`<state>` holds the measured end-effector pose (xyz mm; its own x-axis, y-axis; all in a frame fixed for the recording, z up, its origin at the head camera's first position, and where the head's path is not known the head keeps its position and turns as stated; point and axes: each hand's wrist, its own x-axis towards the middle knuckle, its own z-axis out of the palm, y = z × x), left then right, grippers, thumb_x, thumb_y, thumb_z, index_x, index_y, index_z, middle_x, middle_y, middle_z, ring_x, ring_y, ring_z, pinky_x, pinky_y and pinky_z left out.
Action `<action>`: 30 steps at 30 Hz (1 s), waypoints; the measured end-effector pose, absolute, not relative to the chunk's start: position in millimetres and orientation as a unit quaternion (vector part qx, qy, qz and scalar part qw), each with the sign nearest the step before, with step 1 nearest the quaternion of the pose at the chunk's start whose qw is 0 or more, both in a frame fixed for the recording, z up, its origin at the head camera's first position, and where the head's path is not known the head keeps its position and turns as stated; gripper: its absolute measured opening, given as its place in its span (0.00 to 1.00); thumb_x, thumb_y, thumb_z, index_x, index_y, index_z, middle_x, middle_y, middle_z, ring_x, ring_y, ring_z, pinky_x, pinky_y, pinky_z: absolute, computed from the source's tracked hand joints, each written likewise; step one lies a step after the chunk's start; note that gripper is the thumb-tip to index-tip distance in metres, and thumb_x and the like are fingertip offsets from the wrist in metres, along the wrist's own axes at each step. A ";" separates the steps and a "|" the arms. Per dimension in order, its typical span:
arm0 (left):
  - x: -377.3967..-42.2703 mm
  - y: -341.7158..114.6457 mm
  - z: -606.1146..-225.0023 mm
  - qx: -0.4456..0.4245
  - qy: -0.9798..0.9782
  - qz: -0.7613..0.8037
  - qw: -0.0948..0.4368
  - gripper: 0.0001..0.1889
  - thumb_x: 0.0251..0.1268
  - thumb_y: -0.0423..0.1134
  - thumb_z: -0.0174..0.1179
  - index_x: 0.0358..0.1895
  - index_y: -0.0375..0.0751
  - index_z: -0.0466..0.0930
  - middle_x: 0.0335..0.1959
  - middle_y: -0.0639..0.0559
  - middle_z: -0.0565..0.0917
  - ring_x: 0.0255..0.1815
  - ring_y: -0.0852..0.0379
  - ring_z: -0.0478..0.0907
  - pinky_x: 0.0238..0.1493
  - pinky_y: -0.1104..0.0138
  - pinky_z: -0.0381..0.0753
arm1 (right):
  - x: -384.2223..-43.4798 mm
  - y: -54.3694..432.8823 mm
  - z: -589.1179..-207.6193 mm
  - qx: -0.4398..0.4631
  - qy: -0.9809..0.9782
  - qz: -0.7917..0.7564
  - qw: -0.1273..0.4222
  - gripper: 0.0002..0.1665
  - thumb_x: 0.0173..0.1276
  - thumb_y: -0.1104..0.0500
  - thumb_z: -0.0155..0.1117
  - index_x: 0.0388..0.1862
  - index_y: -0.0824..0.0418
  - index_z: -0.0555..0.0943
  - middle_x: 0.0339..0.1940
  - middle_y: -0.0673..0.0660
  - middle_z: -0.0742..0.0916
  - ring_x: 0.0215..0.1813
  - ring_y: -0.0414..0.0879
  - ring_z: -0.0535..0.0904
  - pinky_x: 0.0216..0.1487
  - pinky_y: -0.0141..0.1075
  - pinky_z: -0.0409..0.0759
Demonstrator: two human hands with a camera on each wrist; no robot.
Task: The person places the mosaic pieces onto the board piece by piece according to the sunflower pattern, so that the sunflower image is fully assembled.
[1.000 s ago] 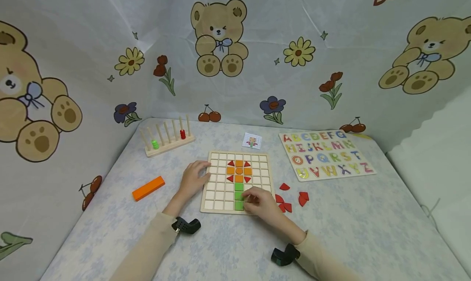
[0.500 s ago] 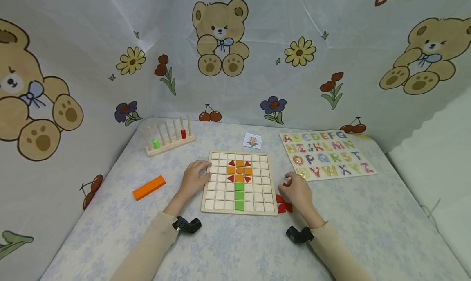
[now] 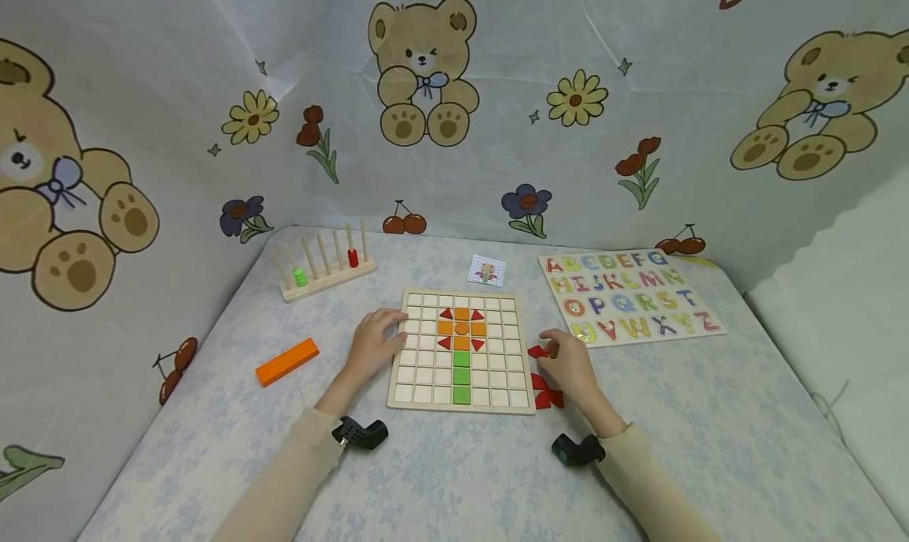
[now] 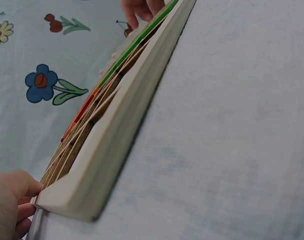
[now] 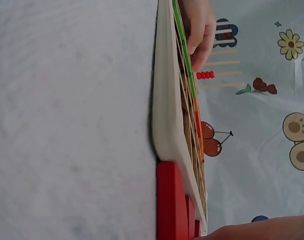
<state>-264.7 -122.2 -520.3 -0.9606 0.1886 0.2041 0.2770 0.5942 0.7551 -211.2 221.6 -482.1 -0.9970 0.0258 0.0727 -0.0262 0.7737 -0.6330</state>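
Orange and long, a block (image 3: pixel 287 361) lies at left, a peg rack (image 3: pixel 328 280) beyond it. The left hand (image 3: pixel 372 343), thumb and forefinger apart, touches the left edge of the centre grid board (image 3: pixel 426 376). Just right of that, a red piece (image 3: pixel 537 352) meets the right hand (image 3: pixel 572 366); whether it is pinched I cannot tell. Far right lies a letter board (image 3: pixel 632 299).

Grid bd (image 3: pixel 497 360) has peg rack (image 3: pixel 329 280) behind L, letter bd (image 3: pixel 634 293) behind R, loose pcs (image 3: pixel 544 400) R, maybe touching it.
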 end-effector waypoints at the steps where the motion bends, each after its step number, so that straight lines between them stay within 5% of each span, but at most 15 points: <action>1: -264.7 -122.2 -520.4 -0.130 -0.891 -0.431 0.051 0.19 0.69 0.42 0.60 0.60 0.43 0.80 0.62 0.46 0.79 0.68 0.44 0.69 0.71 0.43 0.63 | -211.5 221.8 -482.7 0.005 -0.940 0.338 0.038 0.23 0.57 0.71 0.70 0.53 0.73 0.80 0.40 0.66 0.86 0.37 0.53 0.78 0.38 0.40 0.78; 8: -264.0 -122.0 -519.7 -0.122 -0.891 -0.435 0.044 0.18 0.69 0.41 0.60 0.60 0.44 0.81 0.63 0.47 0.78 0.69 0.45 0.68 0.72 0.44 0.62 | -215.9 224.8 -489.5 0.045 -0.928 0.367 0.045 0.24 0.59 0.71 0.71 0.55 0.71 0.80 0.44 0.65 0.87 0.44 0.55 0.81 0.48 0.46 0.82; 16: -264.4 -121.5 -520.2 -0.121 -0.893 -0.432 0.046 0.18 0.69 0.42 0.60 0.59 0.44 0.81 0.63 0.47 0.78 0.69 0.45 0.68 0.72 0.44 0.63 | -216.9 226.8 -489.7 0.026 -0.925 0.375 0.054 0.24 0.58 0.70 0.72 0.54 0.71 0.80 0.40 0.65 0.86 0.41 0.53 0.80 0.43 0.39 0.79; 30: -263.6 -122.7 -520.0 -0.126 -0.890 -0.436 0.041 0.18 0.70 0.42 0.59 0.60 0.44 0.81 0.64 0.46 0.78 0.69 0.44 0.67 0.72 0.43 0.62 | -210.3 211.4 -479.4 0.070 -0.913 0.400 0.031 0.19 0.61 0.73 0.64 0.53 0.72 0.81 0.39 0.64 0.86 0.41 0.53 0.83 0.45 0.44 0.85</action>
